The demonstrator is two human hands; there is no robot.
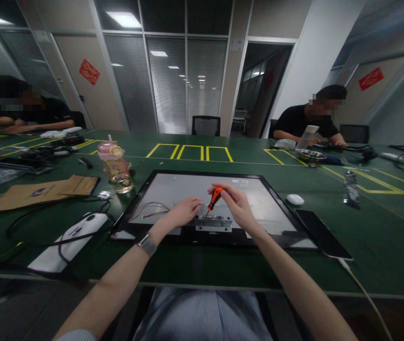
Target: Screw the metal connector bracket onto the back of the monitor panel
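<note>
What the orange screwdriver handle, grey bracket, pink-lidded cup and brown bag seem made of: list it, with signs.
Screwdriver handle: probably plastic; smooth-looking, solid orange and black.
Bracket: likely metal; dull silver-grey, straight edges.
Cup: clear plastic or glass, can't tell which; see-through walls, glossy shine.
Bag: apparently paper; matte brown, lying flat with a folded end.

The shirt (pixel 202 315) at the near edge is blue-grey with fine, pale vertical stripes and a seam down its middle. At near left, the left sleeve (pixel 79 335) ends in the same striping. A silver-grey watch (pixel 147 245) with a broad, smooth band circles the left wrist. The left hand (pixel 185 211) and right hand (pixel 239 206) are bare, as is the right forearm (pixel 290 274).
</note>
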